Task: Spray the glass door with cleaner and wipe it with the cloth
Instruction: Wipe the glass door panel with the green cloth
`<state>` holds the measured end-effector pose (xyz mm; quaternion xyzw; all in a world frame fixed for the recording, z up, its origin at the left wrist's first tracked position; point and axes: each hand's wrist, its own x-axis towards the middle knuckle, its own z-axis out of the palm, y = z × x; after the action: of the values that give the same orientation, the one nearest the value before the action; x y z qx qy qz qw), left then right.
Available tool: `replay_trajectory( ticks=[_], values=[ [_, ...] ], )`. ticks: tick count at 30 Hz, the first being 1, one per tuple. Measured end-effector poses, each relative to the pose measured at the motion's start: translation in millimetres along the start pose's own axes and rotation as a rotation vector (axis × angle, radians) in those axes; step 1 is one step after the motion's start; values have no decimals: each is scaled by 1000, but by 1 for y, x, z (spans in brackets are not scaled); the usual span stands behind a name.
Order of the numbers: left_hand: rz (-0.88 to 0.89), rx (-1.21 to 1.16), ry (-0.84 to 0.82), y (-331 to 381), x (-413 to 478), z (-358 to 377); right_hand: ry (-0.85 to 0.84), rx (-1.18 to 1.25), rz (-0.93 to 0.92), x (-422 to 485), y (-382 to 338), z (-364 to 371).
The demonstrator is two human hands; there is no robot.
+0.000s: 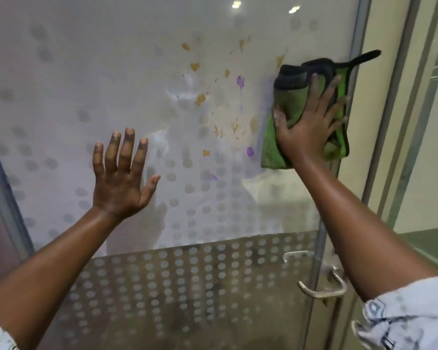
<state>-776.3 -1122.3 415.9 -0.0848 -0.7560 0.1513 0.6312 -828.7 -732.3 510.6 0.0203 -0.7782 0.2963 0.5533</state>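
Seen from my head, I am in the wiping step. My right grip lies flat with its fingers spread straight, pressing the folded green cloth against the glass door near its right edge. My left grip is open too, palm braced on the pane and holding nothing. Orange splatters and purple blots sit just left of the cloth, so I judge the next move to be a firm leftward sweep. The glass is smooth with frosted dots; the cloth is nappy and black-trimmed.
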Motion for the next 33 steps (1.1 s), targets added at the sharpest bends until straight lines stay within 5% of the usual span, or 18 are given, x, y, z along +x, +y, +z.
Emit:
replay_trajectory(
  ticks=[3,9,12,14,18,23,25,30,33],
  values=[
    [2,10,1,-1,0,1,51,-67,-115,-24,-28,19],
    [-5,11,-14,0,0,-1,-262,-243,-1003,-150,33,38],
    [-2,12,-13,0,-1,-1,-329,-307,-1309,-117,82,18],
    [-3,13,-11,0,-1,-1,-265,-300,-1225,-63,95,5],
    [-4,13,0,1,1,-2,-119,-172,-723,17,81,-22],
    [-5,15,1,1,-1,-1,66,77,-187,-21,9,7],
    [-7,16,2,2,0,-2,-28,74,-347,-71,-4,26],
    [-5,23,-11,2,0,-3,-302,-168,-1117,-142,47,35],
    [-7,17,-15,2,-1,-4,-240,-197,-1066,-93,66,18]
  ],
)
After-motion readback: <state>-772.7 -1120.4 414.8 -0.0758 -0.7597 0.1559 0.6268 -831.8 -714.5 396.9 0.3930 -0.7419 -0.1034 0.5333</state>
